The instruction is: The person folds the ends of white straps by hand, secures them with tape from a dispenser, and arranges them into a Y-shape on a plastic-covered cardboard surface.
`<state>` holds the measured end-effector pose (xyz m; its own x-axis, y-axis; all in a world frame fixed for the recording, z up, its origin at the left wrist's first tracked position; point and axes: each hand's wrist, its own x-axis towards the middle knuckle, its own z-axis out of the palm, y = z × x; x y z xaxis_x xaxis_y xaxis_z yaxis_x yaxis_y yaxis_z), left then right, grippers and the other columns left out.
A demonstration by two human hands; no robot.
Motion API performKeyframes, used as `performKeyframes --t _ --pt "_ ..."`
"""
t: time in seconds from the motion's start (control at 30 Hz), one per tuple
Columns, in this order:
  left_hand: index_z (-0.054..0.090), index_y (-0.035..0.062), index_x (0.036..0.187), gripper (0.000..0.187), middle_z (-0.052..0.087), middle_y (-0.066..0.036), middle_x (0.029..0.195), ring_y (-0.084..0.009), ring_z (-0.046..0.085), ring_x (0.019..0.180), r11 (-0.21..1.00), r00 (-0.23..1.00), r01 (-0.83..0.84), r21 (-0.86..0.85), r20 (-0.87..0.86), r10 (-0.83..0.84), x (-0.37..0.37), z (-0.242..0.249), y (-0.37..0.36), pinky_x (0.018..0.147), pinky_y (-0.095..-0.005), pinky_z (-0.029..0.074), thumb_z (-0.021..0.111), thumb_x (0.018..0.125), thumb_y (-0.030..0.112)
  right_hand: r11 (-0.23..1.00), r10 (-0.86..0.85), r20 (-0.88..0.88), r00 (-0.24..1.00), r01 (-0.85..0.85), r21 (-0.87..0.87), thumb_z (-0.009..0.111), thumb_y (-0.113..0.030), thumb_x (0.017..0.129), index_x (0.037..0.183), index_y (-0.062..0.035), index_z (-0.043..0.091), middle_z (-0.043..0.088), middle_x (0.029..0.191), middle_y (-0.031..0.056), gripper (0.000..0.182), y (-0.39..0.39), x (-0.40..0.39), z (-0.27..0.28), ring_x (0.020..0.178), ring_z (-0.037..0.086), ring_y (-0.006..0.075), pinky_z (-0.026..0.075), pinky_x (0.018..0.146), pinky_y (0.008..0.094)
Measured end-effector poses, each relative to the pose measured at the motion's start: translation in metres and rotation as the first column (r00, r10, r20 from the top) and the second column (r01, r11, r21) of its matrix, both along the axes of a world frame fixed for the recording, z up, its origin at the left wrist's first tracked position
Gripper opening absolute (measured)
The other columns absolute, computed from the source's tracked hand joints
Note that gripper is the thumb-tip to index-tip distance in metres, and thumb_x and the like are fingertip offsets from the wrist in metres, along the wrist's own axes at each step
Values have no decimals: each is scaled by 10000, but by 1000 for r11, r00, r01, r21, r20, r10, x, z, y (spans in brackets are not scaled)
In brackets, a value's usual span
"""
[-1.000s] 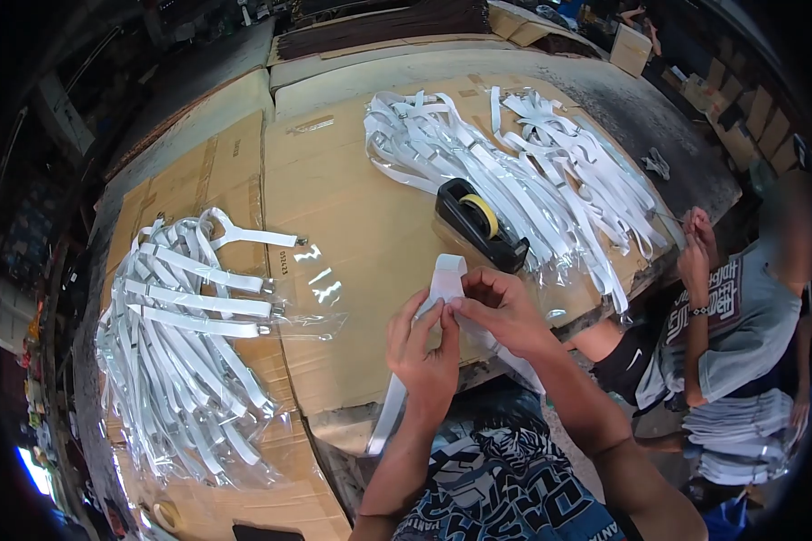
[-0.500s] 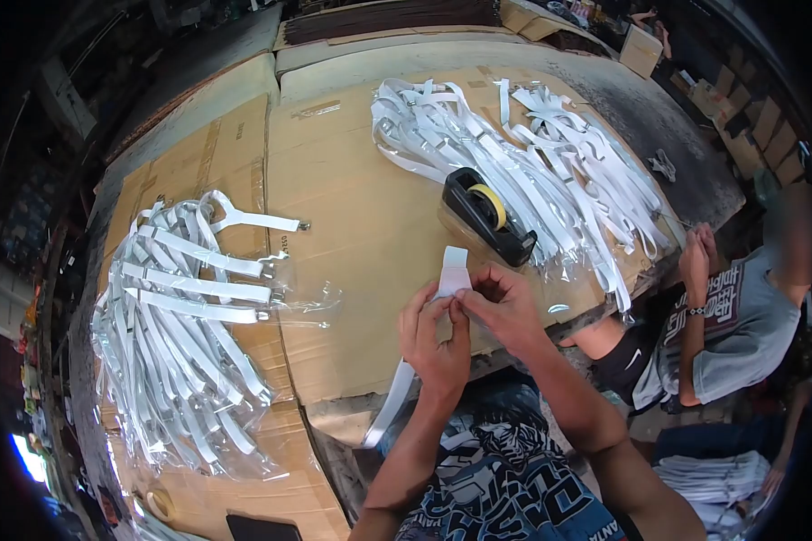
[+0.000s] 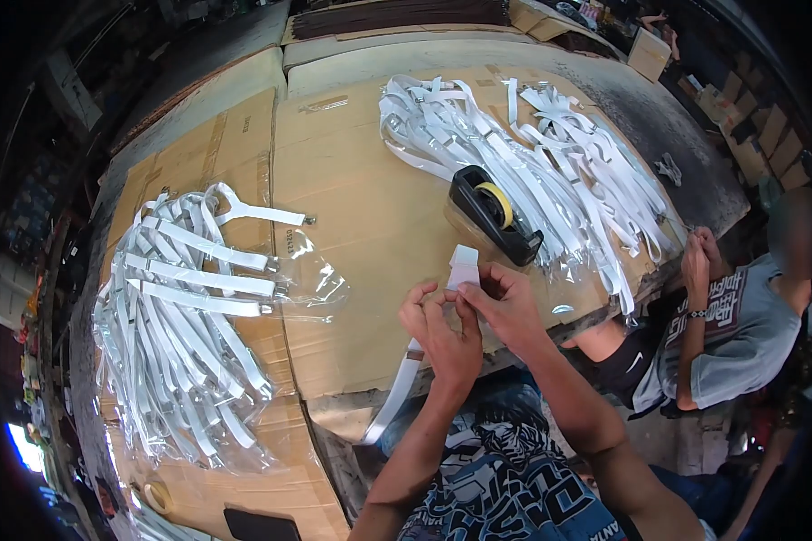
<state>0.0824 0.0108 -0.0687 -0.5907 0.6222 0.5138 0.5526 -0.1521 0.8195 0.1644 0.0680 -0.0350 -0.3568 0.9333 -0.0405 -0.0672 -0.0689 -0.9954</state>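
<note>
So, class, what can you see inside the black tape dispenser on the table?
A roll with a yellow band shows in the dispenser. The black body covers the roll's lower part, so that cannot be seen.

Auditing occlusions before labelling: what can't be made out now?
All head view:
White strap, gripped part: hidden by the fingers.
Yellow tape roll, lower part: behind the black dispenser.
Dark flat object: cut off by bottom edge.
Co-worker's face: blurred.

Left grip [image 3: 447, 335] and right grip [image 3: 509, 308] curl close together.
</note>
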Motion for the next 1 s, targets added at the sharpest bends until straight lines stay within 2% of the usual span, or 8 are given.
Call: performKeyframes --t 0.17,0.27,0.47,0.57,0.67,0.77,1.0 --pt "569 39 978 186 488 -162 1187 -328 471 1124 1000 998 25 11 63 -26 0 -2 2 926 -425 396 701 846 35 1000 -17 -10 1000 17 -5 671 -77 909 998 54 651 682 827 36 160 1 2 -3 747 610 64 486 667 229" --pt "578 46 967 196 515 -153 1153 -326 481 1112 999 998 32 16 51 -32 -2 0 3 926 -424 395 713 827 25 999 -16 -40 999 15 -29 668 -78 914 1001 52 651 680 833 34 158 2 3 -5 750 606 64 485 665 227" --pt "615 55 975 189 574 -141 1127 -330 498 1103 997 999 27 71 42 -30 -5 5 5 936 -440 386 718 819 30 999 -32 10 999 32 -32 664 -79 921 1020 53 654 682 874 36 165 3 5 3 771 603 63 482 675 218" --pt "653 64 986 183 597 -111 1132 -325 504 1113 998 988 -11 65 -151 21 -9 13 3 939 -446 381 721 819 34 998 -30 -1 1000 30 -62 664 -76 922 1051 53 654 684 891 35 182 3 6 3 793 604 64 483 698 220" --pt "679 75 980 176 611 -80 1132 -321 505 1121 995 967 -36 91 -250 58 -11 10 3 940 -444 377 719 815 26 996 -4 -39 999 0 -89 663 -68 919 1093 55 650 687 931 41 213 3 8 6 837 613 72 489 746 224" --pt "682 85 953 164 596 -82 1096 -310 500 1078 993 965 -60 103 -250 84 -11 10 2 909 -437 378 722 808 22 996 30 -120 992 -40 -77 663 -58 915 1122 61 644 689 973 50 240 3 10 1 873 621 81 493 785 229" --pt "646 67 987 174 508 -121 985 -305 451 972 995 981 -81 64 -169 91 -2 3 6 822 -422 367 693 826 20 994 106 -43 993 -107 -22 657 -50 914 1131 64 640 691 981 55 246 11 11 6 876 618 78 495 766 225"
